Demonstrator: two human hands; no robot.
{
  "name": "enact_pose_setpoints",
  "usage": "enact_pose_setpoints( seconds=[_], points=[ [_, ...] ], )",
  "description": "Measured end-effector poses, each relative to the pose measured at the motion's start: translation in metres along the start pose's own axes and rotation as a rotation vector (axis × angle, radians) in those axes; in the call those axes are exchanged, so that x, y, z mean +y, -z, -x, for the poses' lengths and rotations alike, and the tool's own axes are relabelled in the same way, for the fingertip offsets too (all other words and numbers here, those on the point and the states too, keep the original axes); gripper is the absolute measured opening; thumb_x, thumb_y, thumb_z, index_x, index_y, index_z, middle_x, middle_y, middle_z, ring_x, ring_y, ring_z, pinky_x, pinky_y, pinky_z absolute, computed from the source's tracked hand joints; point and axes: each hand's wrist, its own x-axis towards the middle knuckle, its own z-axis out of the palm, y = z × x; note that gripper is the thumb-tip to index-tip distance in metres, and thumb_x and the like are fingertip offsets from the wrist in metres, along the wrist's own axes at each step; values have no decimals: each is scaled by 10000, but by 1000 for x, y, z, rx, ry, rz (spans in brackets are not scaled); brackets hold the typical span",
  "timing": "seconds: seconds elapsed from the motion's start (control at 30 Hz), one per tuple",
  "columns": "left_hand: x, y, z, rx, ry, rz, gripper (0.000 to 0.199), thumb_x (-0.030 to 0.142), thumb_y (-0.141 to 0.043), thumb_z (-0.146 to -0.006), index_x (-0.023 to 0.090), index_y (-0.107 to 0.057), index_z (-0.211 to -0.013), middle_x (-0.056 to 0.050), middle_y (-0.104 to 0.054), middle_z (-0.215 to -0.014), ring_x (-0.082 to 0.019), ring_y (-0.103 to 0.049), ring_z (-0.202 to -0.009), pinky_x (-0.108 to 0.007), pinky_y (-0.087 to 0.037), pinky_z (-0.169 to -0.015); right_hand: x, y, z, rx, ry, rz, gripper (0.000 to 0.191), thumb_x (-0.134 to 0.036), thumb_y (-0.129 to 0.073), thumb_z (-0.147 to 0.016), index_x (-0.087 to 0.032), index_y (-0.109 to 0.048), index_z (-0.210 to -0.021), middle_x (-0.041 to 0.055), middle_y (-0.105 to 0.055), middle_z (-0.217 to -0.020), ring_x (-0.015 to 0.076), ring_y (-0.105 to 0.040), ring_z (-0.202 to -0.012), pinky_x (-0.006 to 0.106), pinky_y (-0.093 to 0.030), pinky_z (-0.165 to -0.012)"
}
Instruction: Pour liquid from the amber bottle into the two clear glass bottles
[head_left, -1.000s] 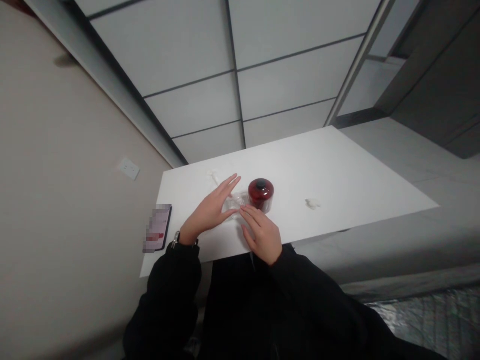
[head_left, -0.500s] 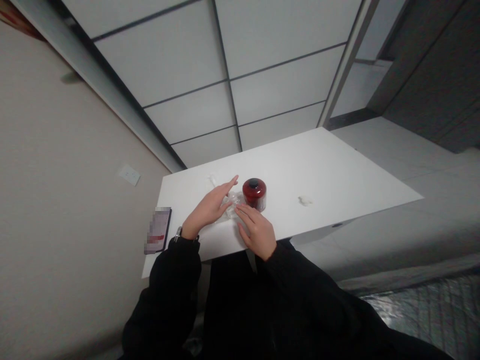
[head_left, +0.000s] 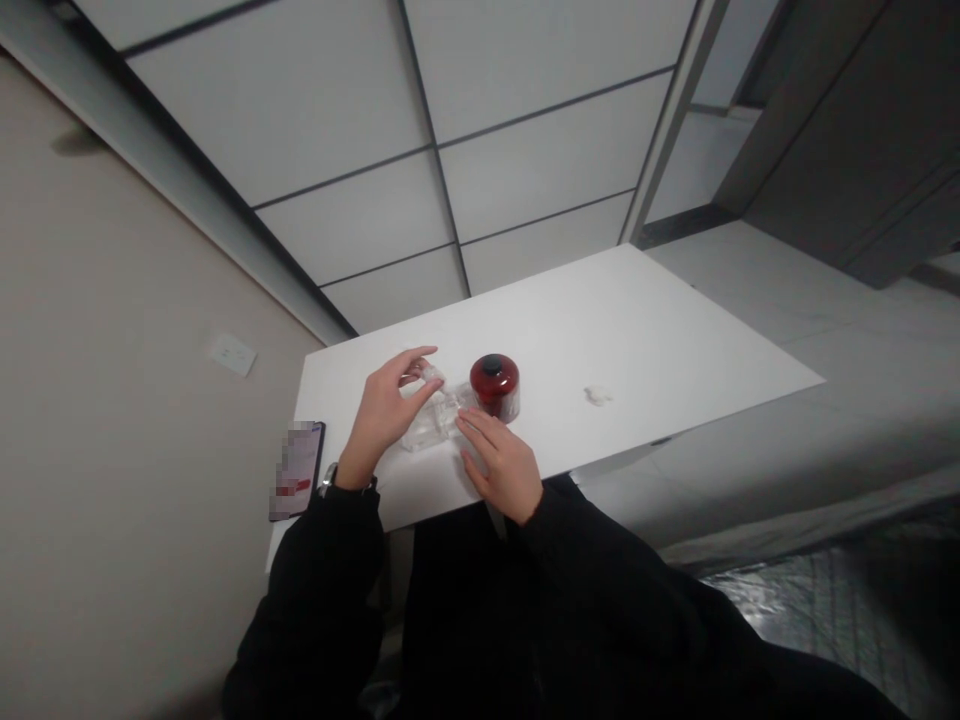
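Observation:
Crumpled clear plastic [head_left: 426, 428], perhaps a wrapper or bag, lies on the white table between my hands. My left hand [head_left: 388, 402] curls its thumb and fingers around a small clear lump [head_left: 432, 374] just above it; whether the lump belongs to the same plastic is unclear. My right hand [head_left: 502, 462] has its fingers stretched out, thumb apart, with the fingertips at the right edge of the plastic. Just beyond those fingertips stands a dark red, see-through jar [head_left: 495, 385] with a black knob on top.
A phone [head_left: 298, 470] rests at the left end of the white table [head_left: 622, 330]. To the right of the jar lies a small crumpled white scrap [head_left: 598, 395]. A wall with a socket [head_left: 233, 355] borders the left side, and panelled doors [head_left: 375, 215] stand behind.
My left hand has gone from flat fingers over the plastic to curled around a small clear lump, uncovering more plastic. The right hand stays beside the jar. The view has shifted slightly.

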Motion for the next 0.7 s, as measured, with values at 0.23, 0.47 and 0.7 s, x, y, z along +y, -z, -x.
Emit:
enact_pose_setpoints(
  seconds=[0.23,0.47,0.7],
  points=[
    [7,-1,-2,-60,-41,-64,414,422,-727,-930,221,-724,-1293,-77,-782,-1184,-220,-736,-1002,-428,-629,-1008,-22,54,20,69,-39,-156,315,-176,-543,-1024,-240,-754,-1248,117,-755,-1373,259,-686,-1343,470,-598,-1114],
    [-3,-4,-6,-95,-50,-62,446,448,-728,-922,218,-716,-1303,-77,-783,-1153,-235,-739,-1010,-460,-604,-1045,-10,98,96,147,-577,-765,208,-428,-727,-978,-232,-798,-982,21,-731,-725,175,-695,-622,290,-602,-581],
    [-9,-8,-1,-102,-70,-87,457,439,-721,-925,210,-712,-1320,-83,-781,-1105,-262,-739,-1014,-471,-580,-1021,24,163,109,455,-626,-892,534,-704,-342,-1069,-417,-760,-1237,19,-735,-907,156,-677,-677,296,-630,-603]
  ],
)
